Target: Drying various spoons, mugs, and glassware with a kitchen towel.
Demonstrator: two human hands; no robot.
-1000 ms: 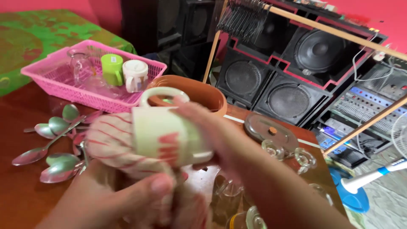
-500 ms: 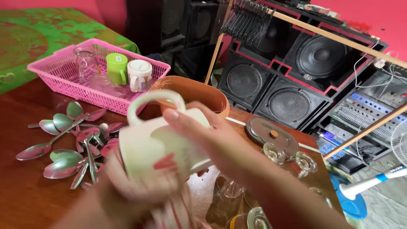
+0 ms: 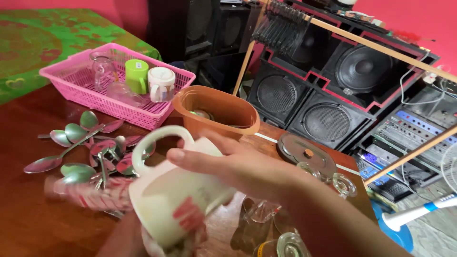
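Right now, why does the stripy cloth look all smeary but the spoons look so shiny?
In the head view the red-striped cloth is streaked with motion blur, and the left hand under the cream mug is blurred too; the spoons lie sharp on the wooden table and mirror bright light; the right hand, its grip on the mug, is fairly sharp.

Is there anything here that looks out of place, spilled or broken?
Nothing looks broken or spilled. The spoons lie loose in an untidy heap on the wooden table, not sorted. The right hand holds the cream mug tilted on its side, a red-striped cloth beside it; the left hand is mostly hidden.
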